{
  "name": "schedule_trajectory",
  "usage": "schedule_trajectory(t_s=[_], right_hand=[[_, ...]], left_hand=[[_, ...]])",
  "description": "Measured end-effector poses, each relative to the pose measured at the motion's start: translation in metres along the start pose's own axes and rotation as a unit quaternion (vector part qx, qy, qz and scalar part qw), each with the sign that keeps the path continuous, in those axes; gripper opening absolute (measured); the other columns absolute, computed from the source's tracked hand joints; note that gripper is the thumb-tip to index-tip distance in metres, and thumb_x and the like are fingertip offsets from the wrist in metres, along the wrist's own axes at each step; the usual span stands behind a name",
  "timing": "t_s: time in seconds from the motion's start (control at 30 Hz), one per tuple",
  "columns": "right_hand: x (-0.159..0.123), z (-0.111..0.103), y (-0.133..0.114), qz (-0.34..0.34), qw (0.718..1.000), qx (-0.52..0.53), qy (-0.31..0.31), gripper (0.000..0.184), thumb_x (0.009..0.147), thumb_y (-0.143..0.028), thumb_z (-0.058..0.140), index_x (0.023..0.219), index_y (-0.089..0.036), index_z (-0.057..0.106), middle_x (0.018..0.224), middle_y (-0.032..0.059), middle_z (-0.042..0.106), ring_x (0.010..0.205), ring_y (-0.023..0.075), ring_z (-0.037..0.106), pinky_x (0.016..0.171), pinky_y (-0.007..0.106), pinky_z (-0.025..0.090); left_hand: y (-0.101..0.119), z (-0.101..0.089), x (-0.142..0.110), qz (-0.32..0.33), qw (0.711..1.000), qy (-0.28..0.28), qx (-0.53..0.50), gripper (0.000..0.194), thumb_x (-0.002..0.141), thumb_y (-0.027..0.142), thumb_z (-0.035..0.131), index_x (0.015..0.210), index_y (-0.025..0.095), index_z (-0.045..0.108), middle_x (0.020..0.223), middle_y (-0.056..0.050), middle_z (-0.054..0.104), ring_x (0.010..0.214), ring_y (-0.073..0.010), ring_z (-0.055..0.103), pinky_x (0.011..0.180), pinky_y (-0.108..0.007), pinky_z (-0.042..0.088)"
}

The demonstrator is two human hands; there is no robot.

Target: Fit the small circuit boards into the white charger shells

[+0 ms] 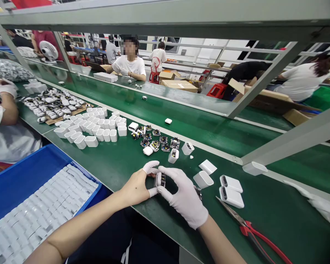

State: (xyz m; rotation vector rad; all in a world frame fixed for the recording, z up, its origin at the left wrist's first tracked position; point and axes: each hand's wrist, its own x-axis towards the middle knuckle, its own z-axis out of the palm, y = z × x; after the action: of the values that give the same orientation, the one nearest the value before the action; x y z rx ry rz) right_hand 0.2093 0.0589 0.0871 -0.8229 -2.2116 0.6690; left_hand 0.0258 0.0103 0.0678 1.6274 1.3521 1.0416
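Observation:
Between my two hands, over the near edge of the green bench, is a small white charger housing (160,179) with dark circuit parts showing at its open end. My left hand (137,187), with white cots on some fingertips, pinches it from the left. My right hand (183,194), in a white glove, grips it from the right with thumb and forefinger. Beyond my hands lie several loose circuit boards (163,140). A white shell with a board inside (173,156) stands near them. Right of my glove are an empty white shell (203,179) and two filled housings (231,197).
Red-handled long-nose pliers (247,225) lie at the right. Rows of white shells (96,126) stand at left, beyond a blue bin (52,154) full of white pieces. A co-worker's gloved hand (6,88) is at far left. A metal post (288,135) slants up at right.

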Motion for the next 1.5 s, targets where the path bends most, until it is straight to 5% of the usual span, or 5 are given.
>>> schedule_trajectory(t_s=[0.3, 0.7, 1.17, 1.37, 1.5], right_hand=[[-0.004, 0.004, 0.000, 0.113, 0.990, 0.084, 0.015, 0.041, 0.081, -0.023, 0.070, 0.120, -0.027, 0.061, 0.119, 0.0046, 0.066, 0.112, 0.0226, 0.062, 0.101, 0.044, 0.048], [0.002, -0.002, -0.012, 0.005, 1.000, -0.024, -0.008, 0.042, 0.082, -0.016, 0.064, 0.123, -0.028, 0.061, 0.105, 0.0041, 0.070, 0.099, 0.0247, 0.061, 0.089, 0.045, 0.050], [0.003, -0.004, -0.013, 0.077, 0.996, -0.002, -0.045, 0.035, 0.080, -0.023, 0.065, 0.115, -0.026, 0.062, 0.114, 0.0058, 0.068, 0.109, 0.0264, 0.062, 0.098, 0.048, 0.048], [0.000, 0.007, -0.012, 0.262, 0.907, 0.327, -0.047, 0.075, 0.079, -0.038, 0.071, 0.143, -0.022, 0.034, 0.135, 0.0121, 0.057, 0.120, 0.0247, 0.058, 0.107, 0.047, 0.043], [0.004, 0.006, -0.015, 0.295, 0.853, 0.423, -0.074, 0.066, 0.074, -0.041, 0.077, 0.131, -0.019, 0.052, 0.127, 0.0119, 0.063, 0.119, 0.0274, 0.059, 0.106, 0.046, 0.043]], left_hand=[[0.000, 0.000, 0.001, -0.012, 0.999, -0.017, -0.034, 0.078, 0.076, 0.024, 0.075, 0.140, 0.023, 0.031, 0.118, -0.007, 0.066, 0.107, -0.0222, 0.062, 0.100, -0.041, 0.046], [-0.003, 0.001, 0.001, 0.003, 1.000, -0.008, -0.015, 0.074, 0.075, 0.022, 0.076, 0.139, 0.023, 0.037, 0.117, -0.009, 0.065, 0.106, -0.0236, 0.063, 0.099, -0.044, 0.049], [-0.002, -0.001, 0.001, -0.001, 1.000, -0.015, -0.027, 0.073, 0.075, 0.019, 0.075, 0.138, 0.023, 0.038, 0.118, -0.009, 0.065, 0.107, -0.0238, 0.063, 0.099, -0.044, 0.049], [-0.003, 0.001, -0.002, 0.049, 0.998, 0.033, 0.015, 0.070, 0.074, 0.019, 0.074, 0.136, 0.022, 0.040, 0.124, -0.010, 0.062, 0.112, -0.0242, 0.061, 0.102, -0.044, 0.048], [-0.006, 0.002, -0.005, 0.107, 0.989, 0.082, 0.053, 0.060, 0.076, 0.021, 0.073, 0.130, 0.024, 0.047, 0.119, -0.008, 0.062, 0.109, -0.0230, 0.062, 0.099, -0.041, 0.049]])
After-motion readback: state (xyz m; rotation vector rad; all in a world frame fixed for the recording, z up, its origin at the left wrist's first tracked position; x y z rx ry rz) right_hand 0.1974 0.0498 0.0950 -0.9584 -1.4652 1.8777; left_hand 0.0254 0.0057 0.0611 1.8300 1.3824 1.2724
